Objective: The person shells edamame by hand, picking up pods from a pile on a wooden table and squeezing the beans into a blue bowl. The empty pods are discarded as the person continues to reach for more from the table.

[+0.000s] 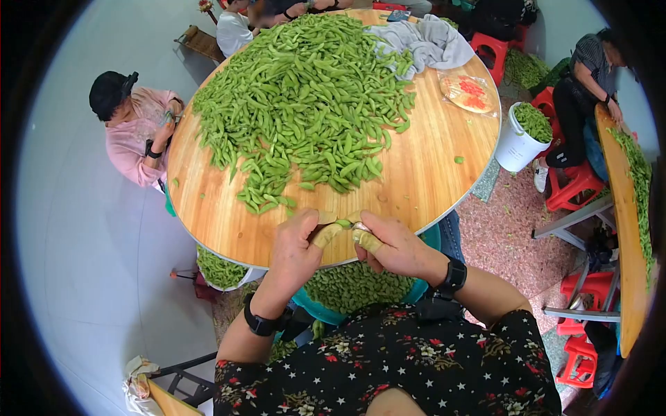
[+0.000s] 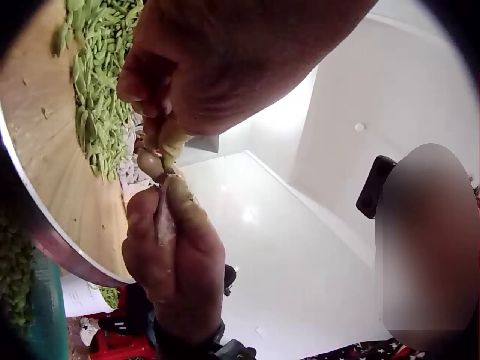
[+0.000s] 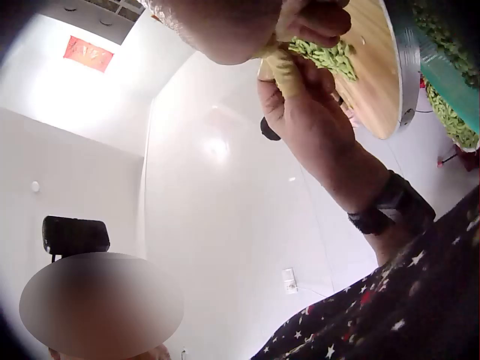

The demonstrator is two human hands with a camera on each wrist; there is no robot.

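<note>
A green soybean pod [image 1: 345, 223] is pinched between both hands just over the near edge of the round wooden table [image 1: 444, 180]. My left hand [image 1: 297, 239] grips one end of it between thumb and fingers. The other end is held by my right hand [image 1: 397, 247], its thumb and fingertips close to the left ones. Yellowish wraps [image 1: 326, 236] cover the thumbs. Below the hands, a teal basin [image 1: 326, 315] holds many shelled green beans [image 1: 361, 288]. In the right wrist view the fingers hide most of the pod.
A large heap of pods [image 1: 298, 97] covers the table's far part. Grey cloth [image 1: 430, 41] and a bagged item [image 1: 468, 92] lie at its right. A white bucket [image 1: 517, 149] of pods stands right of the table. Another person [image 1: 132, 132] sits left; red stools [image 1: 576, 184] stand right.
</note>
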